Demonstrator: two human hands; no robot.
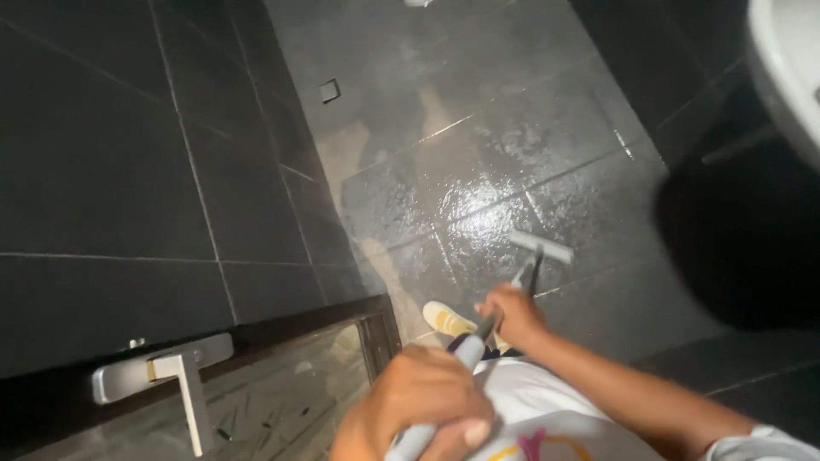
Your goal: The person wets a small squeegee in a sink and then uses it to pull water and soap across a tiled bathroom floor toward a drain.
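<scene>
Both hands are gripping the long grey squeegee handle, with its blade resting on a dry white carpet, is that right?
Not quite. The head view shows both hands, left hand and right hand, on the long grey squeegee handle, but its blade rests on wet, glossy dark floor tiles, not carpet.

Door handle [162, 367] left, squeegee head [541, 247] ahead on floor [547, 145]

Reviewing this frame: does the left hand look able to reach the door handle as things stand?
Probably yes, once it lets go. The left hand is wrapped around the top of the squeegee pole, and the metal door handle sits just to its left with nothing visible between them. The right hand grips the pole lower down.
</scene>
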